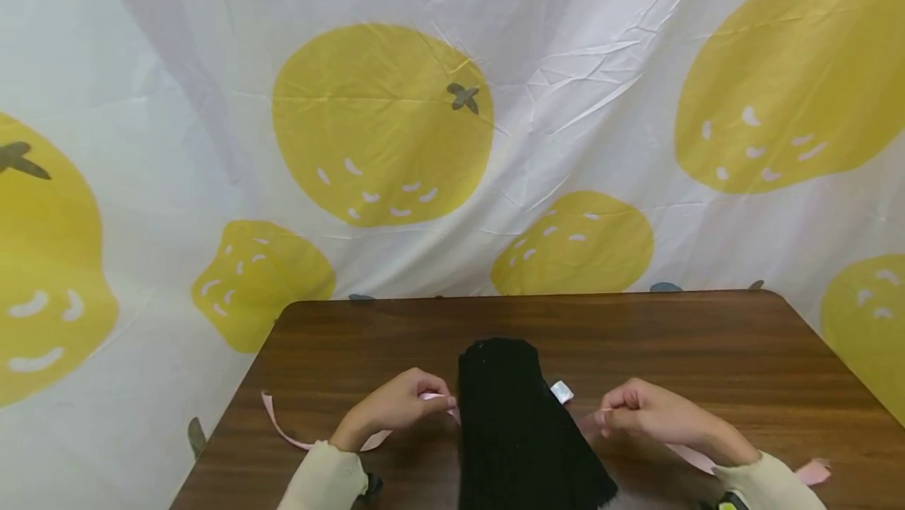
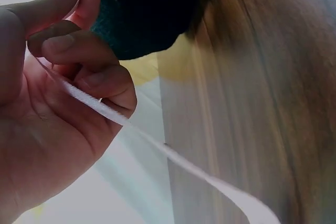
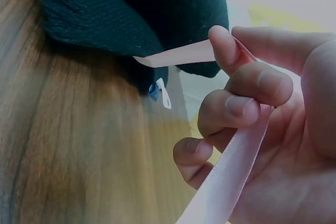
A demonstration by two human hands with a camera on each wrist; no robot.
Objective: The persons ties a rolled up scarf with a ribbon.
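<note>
Our left grip [image 1: 397, 409] and right grip [image 1: 657, 418] pinch ribbon [image 3: 223, 182] either side of the cloth [image 1: 511, 423] on the counter [image 1: 396, 337]. Cloth and ribbon seem soft, light; we'd pinch the ribbon, likely slippery, close in.

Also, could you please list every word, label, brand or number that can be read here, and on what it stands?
No text can be read in any view.
White tag at the black cloth's edge: too small and blurred.
Pink ribbon: no lettering visible.
Backdrop: printed fruit, no words visible.
</note>
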